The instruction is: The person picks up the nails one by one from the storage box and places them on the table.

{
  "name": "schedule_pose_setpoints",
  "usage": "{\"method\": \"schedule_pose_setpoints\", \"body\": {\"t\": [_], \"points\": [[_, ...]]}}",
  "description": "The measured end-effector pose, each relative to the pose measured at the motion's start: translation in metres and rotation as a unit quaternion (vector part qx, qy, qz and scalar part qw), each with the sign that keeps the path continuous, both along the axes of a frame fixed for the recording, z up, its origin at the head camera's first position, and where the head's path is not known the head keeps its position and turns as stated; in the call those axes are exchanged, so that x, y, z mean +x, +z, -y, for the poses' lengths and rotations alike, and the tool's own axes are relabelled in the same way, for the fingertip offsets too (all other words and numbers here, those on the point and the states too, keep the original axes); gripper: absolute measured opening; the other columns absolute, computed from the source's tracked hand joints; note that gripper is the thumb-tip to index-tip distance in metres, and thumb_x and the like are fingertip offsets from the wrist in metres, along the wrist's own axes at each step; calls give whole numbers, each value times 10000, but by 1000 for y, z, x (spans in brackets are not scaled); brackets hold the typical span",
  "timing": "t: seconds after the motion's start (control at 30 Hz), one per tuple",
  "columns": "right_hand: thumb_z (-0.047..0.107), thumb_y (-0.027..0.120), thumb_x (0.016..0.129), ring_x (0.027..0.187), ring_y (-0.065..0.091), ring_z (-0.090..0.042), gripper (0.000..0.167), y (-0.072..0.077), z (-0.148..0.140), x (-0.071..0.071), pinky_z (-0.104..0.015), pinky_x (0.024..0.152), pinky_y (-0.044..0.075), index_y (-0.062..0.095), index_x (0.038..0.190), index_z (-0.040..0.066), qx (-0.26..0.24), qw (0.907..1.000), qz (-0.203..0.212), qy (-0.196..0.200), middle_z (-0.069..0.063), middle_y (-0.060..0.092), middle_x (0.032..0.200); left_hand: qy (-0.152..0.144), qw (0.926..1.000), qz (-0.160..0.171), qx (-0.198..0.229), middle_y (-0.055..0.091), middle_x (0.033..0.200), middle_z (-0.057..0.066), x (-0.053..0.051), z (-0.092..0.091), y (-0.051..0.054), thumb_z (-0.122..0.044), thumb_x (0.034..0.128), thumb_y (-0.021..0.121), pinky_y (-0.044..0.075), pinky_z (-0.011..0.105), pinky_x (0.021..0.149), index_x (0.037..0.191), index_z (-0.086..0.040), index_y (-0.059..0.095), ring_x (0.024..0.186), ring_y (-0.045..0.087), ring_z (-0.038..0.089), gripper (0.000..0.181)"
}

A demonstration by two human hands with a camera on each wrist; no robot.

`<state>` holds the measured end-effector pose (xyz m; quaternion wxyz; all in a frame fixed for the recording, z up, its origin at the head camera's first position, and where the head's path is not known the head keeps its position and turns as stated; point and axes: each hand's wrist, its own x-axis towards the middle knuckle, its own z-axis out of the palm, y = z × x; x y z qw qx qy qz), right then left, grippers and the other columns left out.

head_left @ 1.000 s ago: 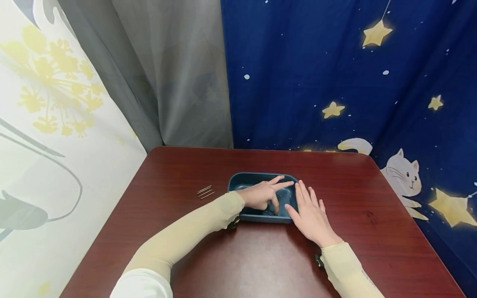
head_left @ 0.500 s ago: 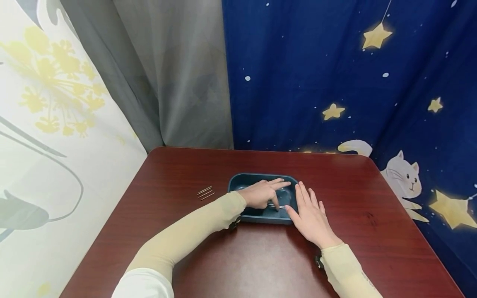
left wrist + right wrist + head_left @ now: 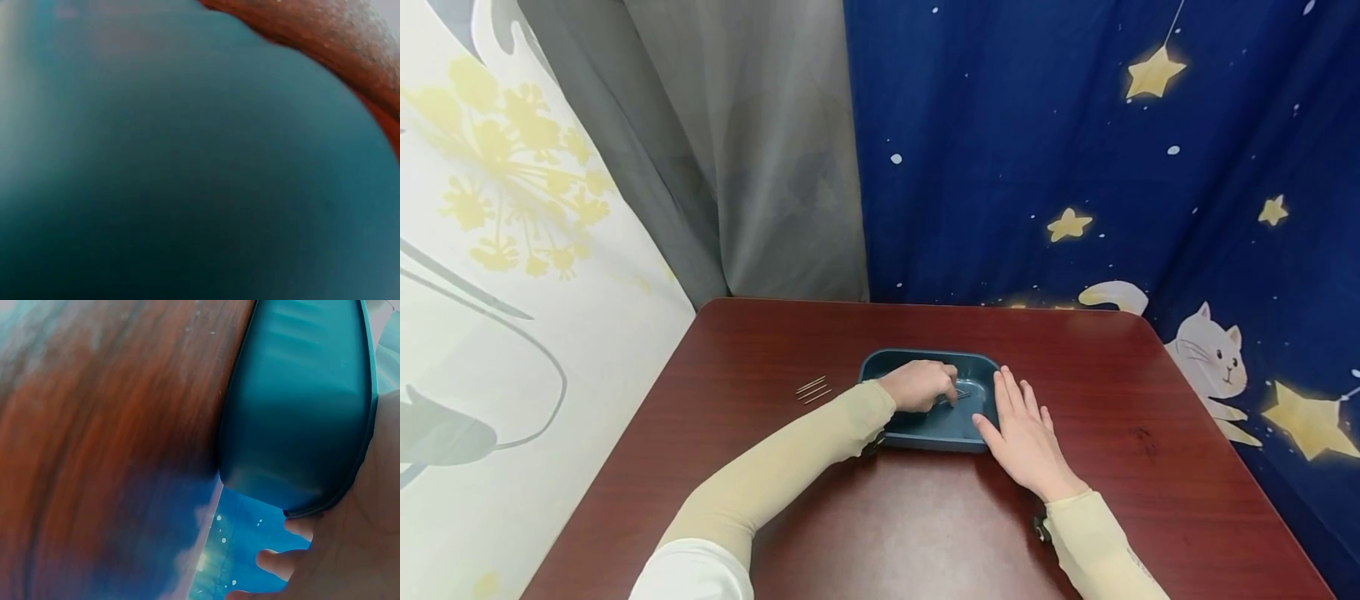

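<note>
A dark teal tray [image 3: 925, 437] stands on the table; its outer wall [image 3: 294, 412] fills much of the right wrist view. Inside it, the left hand [image 3: 919, 386] reaches down with curled fingers pinching thin metal sticks [image 3: 962, 395], whose ends show beyond the fingertips. The right hand [image 3: 1028, 437] lies with straight, spread fingers against the tray's right rim. Several thin metal sticks [image 3: 812, 389] lie side by side on the table left of the tray. The left wrist view shows only the blurred tray wall [image 3: 187, 156] and a strip of table.
The dark red wooden table [image 3: 880, 517] extends around the tray on every side. Behind it hang a grey curtain [image 3: 790, 167] and a blue curtain [image 3: 985, 183] with stars and a cat.
The left hand's outstretched fingers have curled in, and the sticks under its fingertips have moved away from the tray's near wall toward its middle. The right hand has stayed in place.
</note>
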<state>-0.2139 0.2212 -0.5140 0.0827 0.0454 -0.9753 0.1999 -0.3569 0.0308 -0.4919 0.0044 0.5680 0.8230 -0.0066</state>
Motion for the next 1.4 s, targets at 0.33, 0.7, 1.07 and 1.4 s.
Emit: {"method": "schedule_pose_setpoints", "body": {"t": [0.33, 0.7, 1.07, 1.4], "points": [[516, 518, 1015, 1494, 118, -440, 838, 1, 0, -1, -732, 1071, 184, 124, 1624, 95, -2, 10000, -9, -4, -75, 73, 1688, 237, 9981, -568, 88, 577, 1135, -22, -2, 8, 1, -262, 883, 805, 498, 255, 802, 988, -290, 810, 983, 543, 126, 109], [556, 481, 1015, 1495, 112, -442, 848, 0, 0, -2, -722, 1080, 186, 112, 1625, 97, 18, 10000, -40, -10, -70, 63, 1690, 692, 9959, -572, -80, 554, 1095, -27, 2, 7, 4, -248, 911, 775, 493, 217, 777, 951, -215, 806, 900, 517, 104, 61], [531, 505, 1014, 1493, 113, -445, 848, -1, 0, -1, -722, 1078, 188, 108, 1626, 100, 13, 10000, 10, -17, -58, 44, 1692, 321, 9916, -1062, -663, 389, 1537, 62, 13, 4, 4, -233, 989, 660, 486, 398, 982, 1025, -177, 786, 1291, 454, 222, 143], [494, 539, 1012, 1489, 128, -448, 844, 0, 1, 0, -726, 1076, 197, 126, 1622, 83, 44, 10000, -1, -37, -78, 66, 1689, 249, 9975, -651, 116, 138, 1675, 73, 16, 14, 14, -250, 880, 777, 319, 541, 1128, 938, -210, 786, 1530, 52, 300, 71]]}}
